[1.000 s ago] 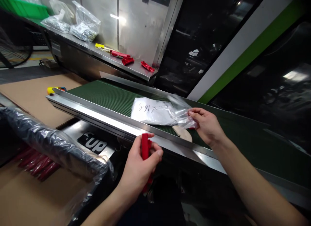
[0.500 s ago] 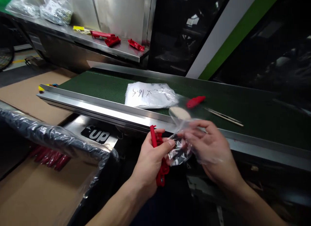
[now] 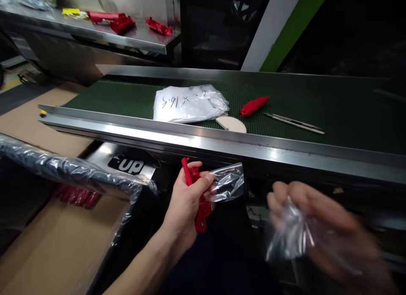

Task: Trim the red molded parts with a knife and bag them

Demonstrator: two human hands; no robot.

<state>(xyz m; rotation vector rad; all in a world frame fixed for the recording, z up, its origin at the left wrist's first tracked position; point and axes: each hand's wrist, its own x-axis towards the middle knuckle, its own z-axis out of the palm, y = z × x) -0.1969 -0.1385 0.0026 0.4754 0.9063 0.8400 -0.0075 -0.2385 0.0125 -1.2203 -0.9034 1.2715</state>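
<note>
My left hand [image 3: 187, 198] is closed around a red plastic part [image 3: 203, 214]; its thumb and fingers also pinch a small clear plastic bag [image 3: 230, 183] that sticks out to the right. Further right and lower, my right hand [image 3: 320, 219] is blurred by motion, its fingers curled round a crumpled clear plastic piece [image 3: 290, 231] that hangs below them. The two hands are well apart, both in front of the conveyor's metal edge [image 3: 203, 143].
On the green belt [image 3: 127, 94] lie a white plastic packet [image 3: 187, 104] with handwriting, a cream disc piece [image 3: 233, 124], a red part [image 3: 254, 106] and thin sticks [image 3: 294, 123]. Wrapped red parts [image 3: 76, 196] lie in a carton at left. More red pieces [image 3: 158, 26] rest on a metal shelf.
My right hand has pulled away from my left hand, right and down, with clear plastic in it. The small bag stays in my left hand. The view has shifted, and the cream piece shows more fully.
</note>
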